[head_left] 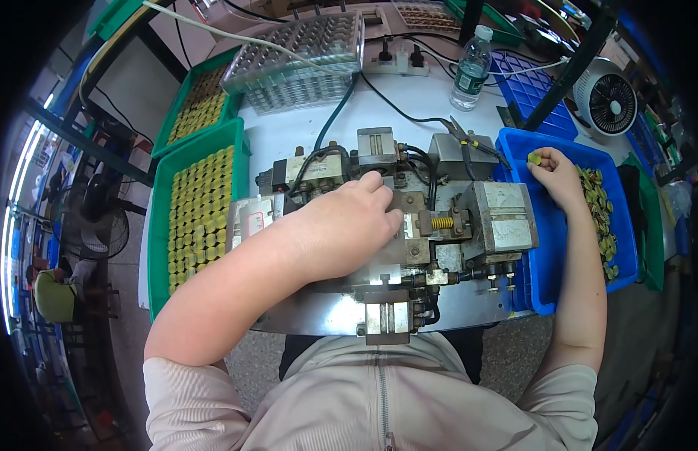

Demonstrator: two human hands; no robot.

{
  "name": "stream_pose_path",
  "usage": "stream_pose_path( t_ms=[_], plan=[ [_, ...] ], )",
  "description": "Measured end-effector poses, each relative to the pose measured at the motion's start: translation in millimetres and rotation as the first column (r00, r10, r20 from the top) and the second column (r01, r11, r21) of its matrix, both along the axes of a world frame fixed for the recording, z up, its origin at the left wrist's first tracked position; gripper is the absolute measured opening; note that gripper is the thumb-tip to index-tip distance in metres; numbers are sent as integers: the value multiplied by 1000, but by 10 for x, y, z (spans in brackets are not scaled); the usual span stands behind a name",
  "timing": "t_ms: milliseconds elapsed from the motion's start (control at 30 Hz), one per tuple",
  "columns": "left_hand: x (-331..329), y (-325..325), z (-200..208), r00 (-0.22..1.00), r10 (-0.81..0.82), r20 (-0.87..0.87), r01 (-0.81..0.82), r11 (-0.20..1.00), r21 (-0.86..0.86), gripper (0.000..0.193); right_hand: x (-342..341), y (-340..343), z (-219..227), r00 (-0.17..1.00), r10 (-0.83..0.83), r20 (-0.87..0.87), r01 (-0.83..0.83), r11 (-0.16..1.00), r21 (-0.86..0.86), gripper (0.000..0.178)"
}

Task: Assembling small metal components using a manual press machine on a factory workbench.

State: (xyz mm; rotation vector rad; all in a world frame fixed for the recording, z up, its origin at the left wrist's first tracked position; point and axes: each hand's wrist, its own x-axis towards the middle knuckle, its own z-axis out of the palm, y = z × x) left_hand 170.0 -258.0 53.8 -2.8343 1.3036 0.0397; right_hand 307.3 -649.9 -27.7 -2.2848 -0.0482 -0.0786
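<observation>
Nearest: beige zip-front garment (379,391) at lower edge, both bare forearms rising from it.

Metal press fixture (409,233) on the white table (409,105), directly ahead; grey blocks, a small spring (442,222) at its middle, black hoses and fittings along the near edge.

Left hand (349,225) laid across the fixture's centre, palm down, fingers extended and close together, tips touching the metal just left of the spring. Nothing visibly held; whether a small part sits beneath the fingertips cannot be told.

Right hand (556,177) over the blue bin (544,286) at right of the fixture, grip pinched shut on 1 small yellow-green cap (535,158) between thumb and fingertips, above the bin's far-left corner. Loose pile of caps (601,218) of the same kind along the bin's right side, just beside the hand.

Left of the fixture: green tray (240,150) with yellow caps standing in neat rows (198,210). 2nd green tray (202,101) behind it, likewise filled.

Farther: clear plastic tray stack (300,64) at table's back, black cable running from it toward the fixture. Pliers (469,139) lying behind the fixture. Water bottle (469,68) upright, right of centre. Blue grid tray (529,90) beyond it. Small white fan (608,98) at far right.
</observation>
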Motion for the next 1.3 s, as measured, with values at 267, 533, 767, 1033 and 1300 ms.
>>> stream_pose_path(
  t_ms=[267,533,767,1033,1300],
  plan=[
    [-94,-109,575,995,42,93,-12,955,-296,19,8,-28,3,1000,2,8,-3,1000,10,30],
    [-521,262,441,790,195,-582,-612,305,-730,28,-7,-54,3,1000,0,8,0,1000,10,29],
    [-819,224,-32,560,-590,-582,-828,-368,-424,34,20,-62,-59,1000,-12,18,11,1000,22,27],
    [-922,203,-4,529,-526,-666,-844,-407,-349,36,77,-221,-169,999,-48,20,49,997,-52,27],
    [-1033,248,21,612,-264,-746,-778,-372,-507,39,69,-215,-163,996,-86,29,89,987,-133,28]
  ],
)
